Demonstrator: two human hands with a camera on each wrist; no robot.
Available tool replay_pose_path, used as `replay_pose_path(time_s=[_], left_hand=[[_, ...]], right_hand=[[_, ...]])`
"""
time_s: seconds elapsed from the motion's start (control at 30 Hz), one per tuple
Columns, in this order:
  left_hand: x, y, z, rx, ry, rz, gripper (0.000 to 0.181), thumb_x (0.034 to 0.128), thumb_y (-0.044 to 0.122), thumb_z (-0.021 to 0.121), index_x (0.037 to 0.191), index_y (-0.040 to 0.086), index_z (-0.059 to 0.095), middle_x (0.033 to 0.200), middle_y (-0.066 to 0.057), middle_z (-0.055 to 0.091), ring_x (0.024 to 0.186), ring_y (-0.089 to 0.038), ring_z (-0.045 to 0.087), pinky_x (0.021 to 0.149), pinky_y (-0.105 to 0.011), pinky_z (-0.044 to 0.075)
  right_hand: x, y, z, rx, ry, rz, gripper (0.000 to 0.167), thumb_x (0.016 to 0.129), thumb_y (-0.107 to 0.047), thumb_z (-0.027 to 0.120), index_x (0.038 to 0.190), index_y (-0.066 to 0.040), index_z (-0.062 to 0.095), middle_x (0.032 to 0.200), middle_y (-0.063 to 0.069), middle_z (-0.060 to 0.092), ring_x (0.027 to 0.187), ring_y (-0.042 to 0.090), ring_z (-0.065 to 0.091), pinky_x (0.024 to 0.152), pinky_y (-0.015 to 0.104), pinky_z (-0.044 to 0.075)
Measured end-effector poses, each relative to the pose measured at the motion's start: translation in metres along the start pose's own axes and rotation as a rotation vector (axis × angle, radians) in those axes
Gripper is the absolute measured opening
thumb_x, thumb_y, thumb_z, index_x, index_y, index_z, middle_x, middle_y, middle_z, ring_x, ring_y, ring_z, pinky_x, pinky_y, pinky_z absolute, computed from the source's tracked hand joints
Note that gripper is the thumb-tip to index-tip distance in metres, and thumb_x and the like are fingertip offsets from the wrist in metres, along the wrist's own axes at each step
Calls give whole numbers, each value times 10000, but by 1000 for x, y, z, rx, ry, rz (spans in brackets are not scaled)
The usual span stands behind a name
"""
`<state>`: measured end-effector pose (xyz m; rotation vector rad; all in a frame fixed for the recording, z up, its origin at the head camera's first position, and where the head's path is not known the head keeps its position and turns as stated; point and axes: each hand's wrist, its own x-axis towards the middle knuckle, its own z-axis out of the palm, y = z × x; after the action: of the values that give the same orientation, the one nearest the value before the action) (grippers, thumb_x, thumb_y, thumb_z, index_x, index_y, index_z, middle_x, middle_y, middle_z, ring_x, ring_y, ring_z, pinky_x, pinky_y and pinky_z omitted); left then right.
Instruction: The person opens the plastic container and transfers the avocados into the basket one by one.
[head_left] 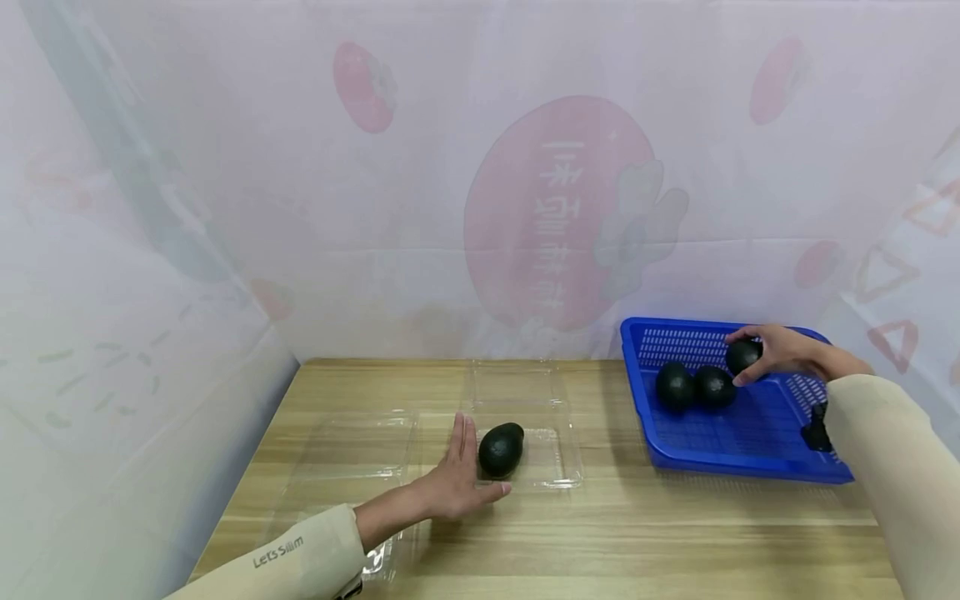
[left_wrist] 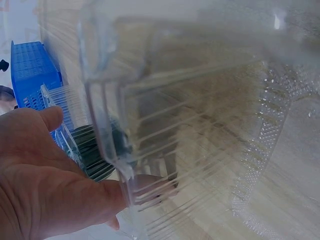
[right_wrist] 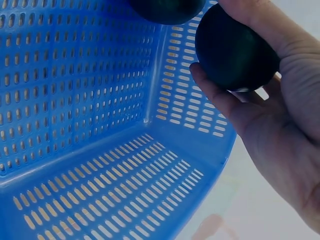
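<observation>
A dark green avocado [head_left: 501, 450] lies in a clear plastic clamshell box [head_left: 551, 462] whose lid is folded back. Beside that box, my left hand [head_left: 457, 479] has its fingers extended and thumb spread along the near left side; whether it touches the box is hard to tell. Over the back right of a blue plastic basket [head_left: 750, 454], my right hand [head_left: 787, 350] grips another avocado [right_wrist: 235, 52] between thumb and fingers. Two more avocados [head_left: 675, 386] sit in the basket, touching each other, to the left of the held one.
A second clear plastic box [head_left: 352, 442] stands at the left of the wooden table [head_left: 622, 542], partly behind my left forearm. Pale printed cloth [head_left: 405, 192] hangs along the table's back and sides. The basket's raised rim [head_left: 637, 400] surrounds the avocados.
</observation>
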<state>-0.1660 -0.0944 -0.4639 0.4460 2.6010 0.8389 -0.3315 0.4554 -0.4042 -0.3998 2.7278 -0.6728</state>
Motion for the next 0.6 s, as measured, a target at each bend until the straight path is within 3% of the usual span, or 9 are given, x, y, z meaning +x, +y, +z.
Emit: replay_pose_path(time_s=[0.3,0.6], left_hand=[[0,0,0,7,8,0,1144,1014,479,678,1620,-147,-63,1679,-373,-192,1555,-583,97,1216,-646,298],[0,0,-1,-1,15,-2,1142,1012,465,688,1620,-149,-60,1682,-372,-184,1561,-575,88,1219,-645,293]], right_hand=[[-3,7,1,-28,-62,44,843,814,-197,938,1437,153,490,1484,501,353,1300,655,419,950,650,528],[-2,14,7,-10,-119,83,911,791,-209,956,1447,172,453,1485,517,300,1330,715,312,1008,734,457]])
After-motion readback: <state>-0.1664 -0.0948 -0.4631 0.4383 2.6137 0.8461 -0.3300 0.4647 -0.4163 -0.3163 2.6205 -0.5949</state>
